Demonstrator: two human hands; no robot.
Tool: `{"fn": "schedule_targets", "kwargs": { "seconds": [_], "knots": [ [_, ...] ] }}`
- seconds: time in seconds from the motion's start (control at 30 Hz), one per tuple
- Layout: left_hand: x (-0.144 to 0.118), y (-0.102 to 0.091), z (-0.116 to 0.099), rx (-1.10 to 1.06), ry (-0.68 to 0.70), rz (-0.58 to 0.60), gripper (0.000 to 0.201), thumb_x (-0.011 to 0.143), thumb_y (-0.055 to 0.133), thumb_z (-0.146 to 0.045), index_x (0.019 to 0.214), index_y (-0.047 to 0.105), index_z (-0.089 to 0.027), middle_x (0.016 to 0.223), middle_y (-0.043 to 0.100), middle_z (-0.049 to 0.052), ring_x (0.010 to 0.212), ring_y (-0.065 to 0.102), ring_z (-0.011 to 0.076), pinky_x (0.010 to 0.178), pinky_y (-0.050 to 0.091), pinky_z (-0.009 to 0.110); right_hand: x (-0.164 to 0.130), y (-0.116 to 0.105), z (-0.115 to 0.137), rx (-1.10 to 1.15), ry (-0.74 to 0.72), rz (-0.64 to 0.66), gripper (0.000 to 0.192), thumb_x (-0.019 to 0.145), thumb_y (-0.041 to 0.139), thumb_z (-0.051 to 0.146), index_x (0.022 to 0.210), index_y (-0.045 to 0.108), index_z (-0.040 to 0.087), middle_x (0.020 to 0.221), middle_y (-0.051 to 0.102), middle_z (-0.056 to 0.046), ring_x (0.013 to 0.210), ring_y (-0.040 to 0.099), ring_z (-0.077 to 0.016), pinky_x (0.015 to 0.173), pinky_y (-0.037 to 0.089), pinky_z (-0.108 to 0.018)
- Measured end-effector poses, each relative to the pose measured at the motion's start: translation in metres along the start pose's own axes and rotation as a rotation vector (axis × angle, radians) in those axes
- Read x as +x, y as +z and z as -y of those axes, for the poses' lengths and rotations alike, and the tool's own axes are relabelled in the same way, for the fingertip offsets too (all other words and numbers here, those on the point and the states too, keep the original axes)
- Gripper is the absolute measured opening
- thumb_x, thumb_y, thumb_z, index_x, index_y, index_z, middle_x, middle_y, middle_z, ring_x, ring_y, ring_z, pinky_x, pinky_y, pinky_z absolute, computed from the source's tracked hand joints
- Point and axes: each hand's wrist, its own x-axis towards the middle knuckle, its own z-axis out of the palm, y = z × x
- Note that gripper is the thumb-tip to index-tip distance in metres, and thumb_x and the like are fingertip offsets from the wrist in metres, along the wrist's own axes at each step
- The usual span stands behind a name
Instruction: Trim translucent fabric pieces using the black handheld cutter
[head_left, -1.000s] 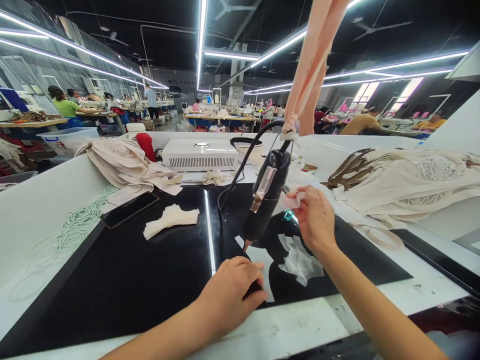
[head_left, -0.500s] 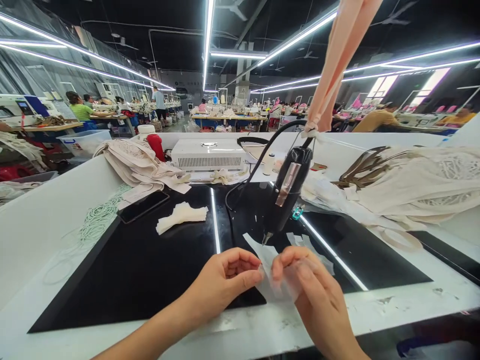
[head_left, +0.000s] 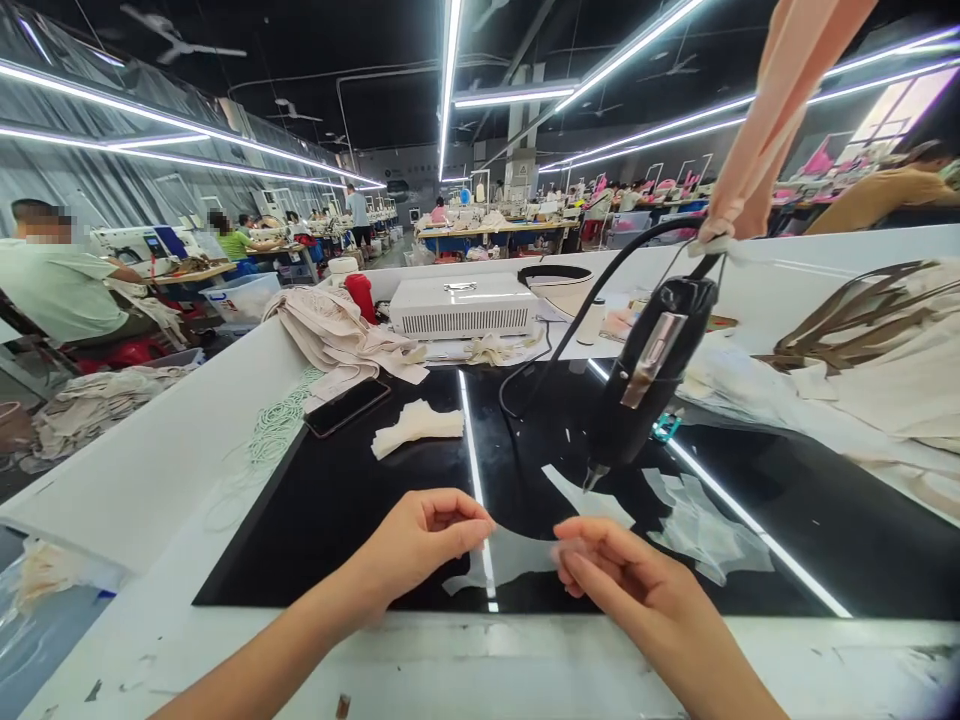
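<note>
Both forearms came in from the near edge of the white table, palms roughly facing each other over the black mat. Left hand was curled, thumb and index fingertips pinched on the left end of a thin translucent fabric piece; other fingers folded in. Right hand pinched the piece's right end between thumb and forefinger, wrist angled toward the near right corner. The piece was stretched flat between the two hands, just above the mat's near edge, roughly at its middle. A black handheld cutting tool hung tip-down above the mat, just behind the right hand, not touched by either hand; its cord ran back toward a white box unit at the far edge. More translucent scraps lay on the mat right of the tool tip. A small white stack sat left of mat centre, a phone at the mat's far left corner, beige garments behind it.
</note>
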Motion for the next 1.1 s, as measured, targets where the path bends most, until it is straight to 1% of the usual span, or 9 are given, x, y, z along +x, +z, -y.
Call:
{"fn": "schedule_targets", "kwargs": {
  "seconds": [0.1,0.17,0.33,0.53,0.63,0.73,0.93,1.03,1.1],
  "knots": [
    [-0.002,-0.008,-0.001,0.046,-0.018,-0.019,0.033,0.082,0.081,-0.05,0.084,0.072,-0.019,0.077,0.062,-0.002,0.072,0.048,0.0132,0.07,0.038,0.028,0.003,0.004,0.005,0.072,0.118,0.131,0.037,0.086,0.081,0.064,0.09,0.081,0.027,0.078,0.079,-0.003,0.078,0.077,-0.0237,0.076,0.063,-0.031],
    [-0.002,-0.013,-0.001,0.077,-0.027,-0.033,0.031,0.082,0.078,-0.049,0.083,0.069,-0.019,0.078,0.061,-0.003,0.071,0.046,0.0127,0.068,0.035,0.028,0.003,0.007,0.008,0.063,0.139,0.171,0.036,0.085,0.081,0.063,0.088,0.08,0.027,0.076,0.079,-0.002,0.079,0.077,-0.0239,0.077,0.062,-0.031],
    [0.002,-0.022,0.002,0.15,-0.014,-0.054,0.03,0.08,0.073,-0.049,0.081,0.064,-0.02,0.077,0.057,-0.003,0.069,0.044,0.0124,0.064,0.032,0.027,0.004,0.014,0.011,-0.013,0.123,0.217,0.033,0.087,0.076,0.059,0.086,0.08,0.027,0.074,0.078,0.0,0.076,0.075,-0.0213,0.074,0.057,-0.028],
    [0.013,-0.029,0.01,0.226,0.031,-0.069,0.03,0.08,0.071,-0.05,0.082,0.066,-0.02,0.074,0.056,-0.004,0.068,0.045,0.0131,0.066,0.035,0.027,0.003,0.024,0.011,-0.093,0.075,0.217,0.023,0.089,0.069,0.049,0.083,0.077,0.028,0.073,0.077,0.002,0.071,0.072,-0.0183,0.071,0.053,-0.027],
    [0.021,-0.032,0.014,0.298,0.083,-0.084,0.028,0.082,0.072,-0.047,0.082,0.069,-0.019,0.077,0.061,-0.002,0.071,0.049,0.0145,0.069,0.037,0.028,0.004,0.028,0.006,-0.184,-0.031,0.192,0.02,0.093,0.063,0.04,0.081,0.075,0.028,0.072,0.075,0.002,0.07,0.071,-0.0189,0.068,0.053,-0.028],
    [0.027,-0.032,0.018,0.392,0.126,-0.102,0.023,0.087,0.071,-0.042,0.085,0.074,-0.019,0.08,0.065,-0.001,0.072,0.052,0.0159,0.069,0.038,0.029,0.01,0.029,-0.006,-0.318,-0.206,0.17,0.022,0.1,0.058,0.033,0.085,0.074,0.029,0.071,0.072,0.002,0.066,0.068,-0.019,0.062,0.052,-0.029],
    [0.034,-0.029,0.021,0.555,0.164,-0.172,0.021,0.094,0.069,-0.039,0.099,0.082,-0.023,0.099,0.076,0.001,0.078,0.058,0.0185,0.073,0.042,0.03,0.024,0.026,-0.036,-0.614,-0.597,0.144,0.023,0.109,0.051,0.024,0.096,0.07,0.027,0.09,0.077,-0.003,0.073,0.076,-0.0208,0.062,0.057,-0.032],
    [0.036,-0.03,0.023,0.566,0.175,-0.208,0.028,0.097,0.066,-0.042,0.111,0.082,-0.024,0.109,0.078,0.002,0.077,0.059,0.0182,0.074,0.044,0.031,0.018,0.021,-0.039,-0.724,-0.679,0.082,0.019,0.11,0.053,0.022,0.112,0.071,0.026,0.099,0.078,-0.005,0.08,0.079,-0.0213,0.065,0.059,-0.031],
    [0.036,-0.032,0.027,0.553,0.19,-0.224,0.032,0.097,0.064,-0.046,0.111,0.081,-0.022,0.107,0.078,0.004,0.075,0.059,0.0186,0.073,0.044,0.031,0.01,0.013,-0.035,-0.758,-0.716,0.089,0.019,0.112,0.053,0.02,0.116,0.071,0.026,0.101,0.079,-0.005,0.084,0.08,-0.0211,0.07,0.062,-0.031]
  ]
}}
